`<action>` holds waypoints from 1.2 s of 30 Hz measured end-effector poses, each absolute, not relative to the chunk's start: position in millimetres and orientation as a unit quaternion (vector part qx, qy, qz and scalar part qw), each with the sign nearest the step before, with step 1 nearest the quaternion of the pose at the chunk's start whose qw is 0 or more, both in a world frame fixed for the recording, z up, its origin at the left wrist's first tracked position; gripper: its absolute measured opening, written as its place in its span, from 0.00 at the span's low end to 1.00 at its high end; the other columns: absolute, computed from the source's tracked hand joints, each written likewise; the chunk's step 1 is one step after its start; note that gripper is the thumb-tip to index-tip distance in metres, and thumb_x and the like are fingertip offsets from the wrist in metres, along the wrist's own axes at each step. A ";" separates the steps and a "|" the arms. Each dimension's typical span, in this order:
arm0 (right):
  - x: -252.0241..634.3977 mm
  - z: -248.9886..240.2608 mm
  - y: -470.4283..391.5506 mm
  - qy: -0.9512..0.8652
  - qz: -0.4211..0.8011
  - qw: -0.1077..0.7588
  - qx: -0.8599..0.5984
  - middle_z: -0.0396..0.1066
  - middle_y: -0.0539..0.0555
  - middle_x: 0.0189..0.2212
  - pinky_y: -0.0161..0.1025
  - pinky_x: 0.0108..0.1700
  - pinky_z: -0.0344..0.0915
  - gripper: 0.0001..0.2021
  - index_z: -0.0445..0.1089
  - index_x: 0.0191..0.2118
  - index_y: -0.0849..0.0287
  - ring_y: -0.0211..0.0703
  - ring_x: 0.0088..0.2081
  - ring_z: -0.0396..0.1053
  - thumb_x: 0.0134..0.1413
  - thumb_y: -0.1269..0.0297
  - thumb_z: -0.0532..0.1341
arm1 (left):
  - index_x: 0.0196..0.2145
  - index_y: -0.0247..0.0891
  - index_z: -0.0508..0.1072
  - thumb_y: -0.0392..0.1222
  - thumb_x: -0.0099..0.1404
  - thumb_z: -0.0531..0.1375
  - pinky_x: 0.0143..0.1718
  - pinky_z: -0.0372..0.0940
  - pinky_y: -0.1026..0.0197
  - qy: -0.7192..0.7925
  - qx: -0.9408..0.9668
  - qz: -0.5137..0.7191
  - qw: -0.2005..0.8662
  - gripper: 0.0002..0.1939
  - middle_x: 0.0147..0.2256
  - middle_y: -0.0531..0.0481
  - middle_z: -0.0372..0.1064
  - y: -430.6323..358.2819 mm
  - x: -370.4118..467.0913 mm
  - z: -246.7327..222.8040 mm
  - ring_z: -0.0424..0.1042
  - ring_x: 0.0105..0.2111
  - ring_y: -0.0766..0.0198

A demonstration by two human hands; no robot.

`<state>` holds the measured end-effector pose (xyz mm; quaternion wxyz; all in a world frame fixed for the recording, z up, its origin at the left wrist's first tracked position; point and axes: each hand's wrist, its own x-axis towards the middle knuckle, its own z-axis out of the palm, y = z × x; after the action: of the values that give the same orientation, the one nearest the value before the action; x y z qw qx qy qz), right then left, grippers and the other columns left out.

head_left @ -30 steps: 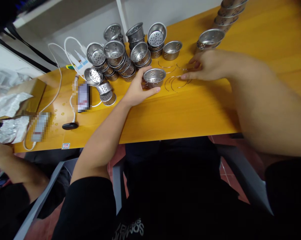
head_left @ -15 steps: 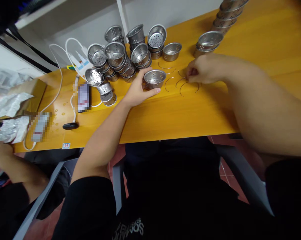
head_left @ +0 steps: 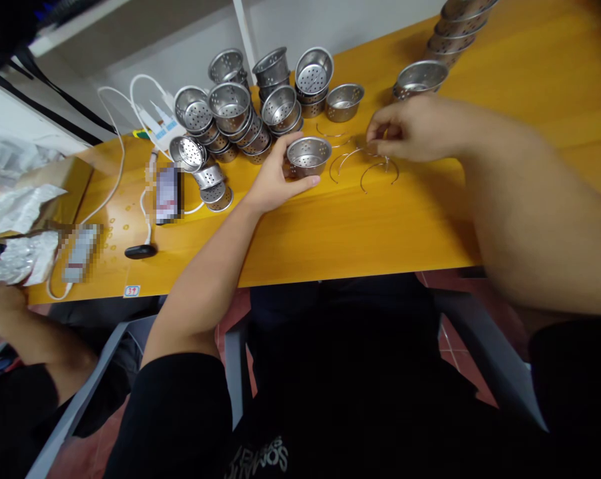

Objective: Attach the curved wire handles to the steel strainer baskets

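My left hand (head_left: 279,178) is wrapped round a small round metal strainer cup (head_left: 309,157) with punched holes, held upright at the table's middle. To its right, my right hand (head_left: 404,130) has its fingertips pinched together above several thin curved wires. One curved wire (head_left: 349,154) rises toward those fingertips and appears to be gripped between them. Another curved wire (head_left: 365,178) rests on the wood below the hand, and more wire pieces (head_left: 325,133) lie behind the cup. A single strainer cup (head_left: 345,103) stands just beyond them.
Stacks of strainer cups (head_left: 229,108) crowd the back left. More cups (head_left: 420,78) stand and lean at the back right. A power strip (head_left: 166,130), white cables, a phone (head_left: 168,194) and a black plug-like piece (head_left: 140,251) are left. Another person's arm (head_left: 35,326) is at far left.
My right hand has lifted slightly, and a curved wire now rises from the pile to its fingertips. My left hand and its cup have stayed in place.
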<state>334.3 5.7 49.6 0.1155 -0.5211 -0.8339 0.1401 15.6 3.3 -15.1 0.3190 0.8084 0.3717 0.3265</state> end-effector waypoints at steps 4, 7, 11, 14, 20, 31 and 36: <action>337.7 48.2 7.0 -0.838 0.125 0.125 -0.516 0.76 0.52 0.34 0.43 0.39 0.66 0.11 0.74 0.41 0.54 0.45 0.32 0.70 0.58 0.78 0.68 | 0.72 0.46 0.51 0.79 0.58 0.66 0.67 0.72 0.48 0.341 0.824 0.345 0.293 0.57 0.69 0.36 0.61 15.5 12.1 -26.4 0.72 0.67 0.49; 340.9 46.7 7.9 -0.847 0.109 0.148 -0.500 0.76 0.53 0.35 0.44 0.39 0.67 0.09 0.73 0.42 0.54 0.47 0.33 0.71 0.61 0.76 0.68 | 0.71 0.46 0.53 0.80 0.57 0.66 0.73 0.65 0.43 0.311 0.841 0.362 0.255 0.56 0.68 0.39 0.61 29.9 7.7 -37.8 0.69 0.69 0.47; 337.5 43.3 6.0 -0.833 0.139 0.232 -0.482 0.75 0.55 0.36 0.45 0.40 0.69 0.07 0.70 0.44 0.54 0.47 0.32 0.71 0.69 0.73 0.66 | 0.69 0.48 0.58 0.78 0.53 0.71 0.75 0.60 0.42 0.313 0.848 0.368 0.218 0.56 0.65 0.42 0.62 42.0 2.7 -44.7 0.67 0.68 0.46; 328.8 38.0 4.9 -0.805 0.213 0.300 -0.466 0.75 0.55 0.35 0.42 0.40 0.69 0.08 0.71 0.45 0.54 0.43 0.34 0.72 0.71 0.77 0.65 | 0.67 0.49 0.60 0.76 0.49 0.74 0.73 0.61 0.41 0.333 0.840 0.374 0.207 0.57 0.63 0.43 0.63 43.3 2.0 -44.5 0.68 0.66 0.46; 315.3 27.3 8.0 -0.773 0.280 0.367 -0.434 0.79 0.56 0.37 0.37 0.37 0.69 0.11 0.77 0.50 0.57 0.37 0.32 0.74 0.69 0.80 0.66 | 0.65 0.47 0.59 0.75 0.53 0.73 0.70 0.65 0.42 0.319 0.830 0.398 0.225 0.54 0.60 0.44 0.67 36.1 7.5 -37.3 0.73 0.63 0.49; 312.6 23.1 9.9 -0.774 0.252 0.416 -0.406 0.70 0.50 0.26 0.36 0.27 0.57 0.05 0.78 0.42 0.59 0.32 0.25 0.63 0.67 0.72 0.73 | 0.72 0.48 0.50 0.76 0.66 0.61 0.71 0.66 0.44 0.275 0.835 0.409 0.244 0.49 0.66 0.39 0.63 40.2 10.8 -46.9 0.71 0.67 0.51; 303.3 26.0 5.8 -0.761 0.272 0.443 -0.388 0.67 0.49 0.26 0.38 0.28 0.56 0.11 0.76 0.41 0.58 0.33 0.25 0.58 0.67 0.60 0.76 | 0.69 0.49 0.58 0.74 0.59 0.70 0.76 0.59 0.36 0.304 0.838 0.412 0.190 0.51 0.63 0.42 0.66 40.8 8.1 -49.5 0.68 0.69 0.47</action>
<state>303.3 5.8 26.0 0.4434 -0.3880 -0.7607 0.2722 8.1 40.8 -49.5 0.1895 0.8380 0.3038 0.4118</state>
